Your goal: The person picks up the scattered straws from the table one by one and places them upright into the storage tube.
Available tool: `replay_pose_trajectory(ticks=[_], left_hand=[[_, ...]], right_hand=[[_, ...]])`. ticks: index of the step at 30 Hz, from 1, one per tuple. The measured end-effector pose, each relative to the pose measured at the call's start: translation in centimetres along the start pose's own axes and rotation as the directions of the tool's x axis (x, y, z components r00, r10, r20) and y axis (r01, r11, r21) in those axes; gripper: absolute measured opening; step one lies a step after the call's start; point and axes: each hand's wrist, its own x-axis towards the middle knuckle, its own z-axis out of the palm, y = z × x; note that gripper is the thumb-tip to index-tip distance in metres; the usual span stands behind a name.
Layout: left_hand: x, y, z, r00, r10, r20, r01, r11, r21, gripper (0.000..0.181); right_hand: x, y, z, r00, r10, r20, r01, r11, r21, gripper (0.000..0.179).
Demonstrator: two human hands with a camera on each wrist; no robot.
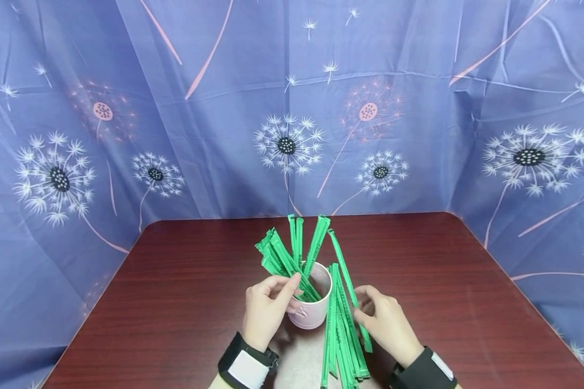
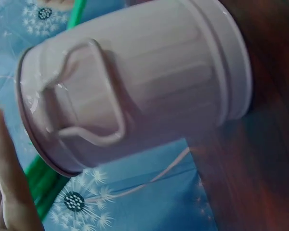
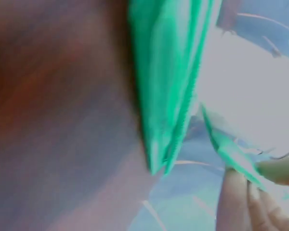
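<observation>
A pale pink cup [image 1: 307, 317] with a small handle [image 2: 116, 103] stands upright on the table, several green stick packets [image 1: 281, 253] leaning out of it. My left hand [image 1: 266, 310] is at the cup's near left rim, thumb and fingers loosely bent beside the packets; nothing is plainly gripped there. To the right of the cup, my right hand [image 1: 388, 325] pinches one green stick packet [image 1: 341, 259] between thumb and fingers, its upper end tilted toward the back left. Just left of that hand lies a pile of green stick packets [image 1: 342, 337].
The dark red-brown wooden table [image 1: 190, 292] has rounded far corners. Behind it and at both sides hangs a blue cloth [image 1: 214, 146] printed with dandelions. Black bands [image 1: 425, 373] sit on both wrists.
</observation>
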Motion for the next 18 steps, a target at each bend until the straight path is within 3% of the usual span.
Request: replay_pose_trajectory(ticks=[5, 9, 14, 18], left_hand=[[-0.3, 0.6, 0.5, 0.998, 0.008, 0.055, -0.009, 1.000, 0.015, 0.044], [-0.5, 1.0, 0.8, 0.997, -0.020, 0.075, 0.019, 1.000, 0.011, 0.051], [-0.6, 1.1, 1.0, 0.995, -0.032, 0.092, 0.032, 0.999, 0.005, 0.053], [-0.7, 1.3, 1.2, 0.993, -0.038, 0.114, 0.041, 0.999, -0.027, 0.055]], right_hand=[[-0.4, -1.1, 0.1, 0.992, -0.108, -0.059, 0.112, 0.992, 0.063, 0.028], [-0.6, -1.7, 0.3, 0.971, -0.193, -0.139, 0.200, 0.979, 0.041, 0.027], [-0.9, -1.7, 0.7, 0.911, -0.325, -0.254, 0.332, 0.943, -0.016, 0.025], [-1.1, -1.5, 1.0, 0.843, -0.460, -0.278, 0.475, 0.880, -0.014, 0.027]])
